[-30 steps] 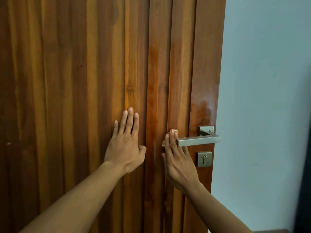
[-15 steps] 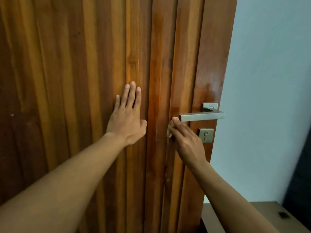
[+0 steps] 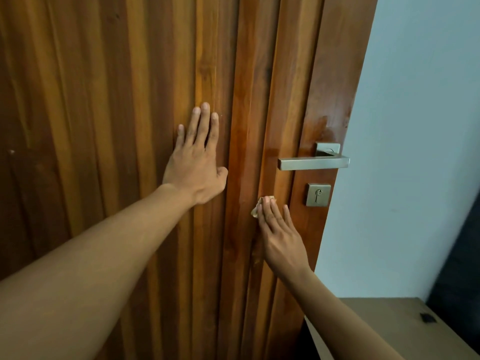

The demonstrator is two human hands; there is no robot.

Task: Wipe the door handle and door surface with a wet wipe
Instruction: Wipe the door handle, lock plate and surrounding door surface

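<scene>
A brown ribbed wooden door [image 3: 109,100] fills the left and middle of the view. Its square metal lever handle [image 3: 313,162] sits near the right edge, with a keyhole plate [image 3: 318,194] below it. My left hand [image 3: 196,162] lies flat on the door, fingers together and pointing up. My right hand [image 3: 279,229] presses a small pale wet wipe [image 3: 255,210] against the wood, below and left of the handle; only the wipe's edge shows past my fingertips. A damp sheen covers the wood above the handle.
A pale blue wall [image 3: 415,152] stands to the right of the door edge. A light wooden surface [image 3: 389,326] with a small dark object [image 3: 427,318] sits at the lower right, beside a dark area.
My right hand with the wipe has slid down the door from handle height to below the handle. My left hand has stayed flat on the wood. The camera view has shifted.
</scene>
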